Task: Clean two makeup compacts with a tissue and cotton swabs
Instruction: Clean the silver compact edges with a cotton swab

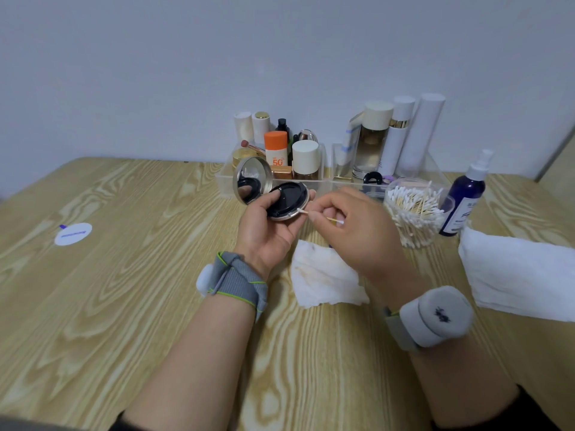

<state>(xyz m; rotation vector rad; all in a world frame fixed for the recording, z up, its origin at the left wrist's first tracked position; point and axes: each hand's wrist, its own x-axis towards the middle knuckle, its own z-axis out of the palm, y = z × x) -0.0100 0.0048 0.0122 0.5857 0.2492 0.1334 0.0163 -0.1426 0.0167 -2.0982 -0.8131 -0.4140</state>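
Left hand [264, 231] fingers grip open compact [287, 203]; right hand [357, 231] fingers pinch cotton swab [320, 216], tip on compact rim.

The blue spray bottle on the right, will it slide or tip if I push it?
Tall and narrow, the blue spray bottle probably tips if pushed near its nozzle. Its dark wall hides the fill, so weight is unclear. It would likely slide on the smooth table.

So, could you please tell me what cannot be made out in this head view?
Head view:
Spray bottle label: print too small.
White cloth: cut off by the right edge.
Cotton swab middle: hidden by fingers of the right hand.
Compact underside: hidden by the left hand.
Round sticker writing: blurred.
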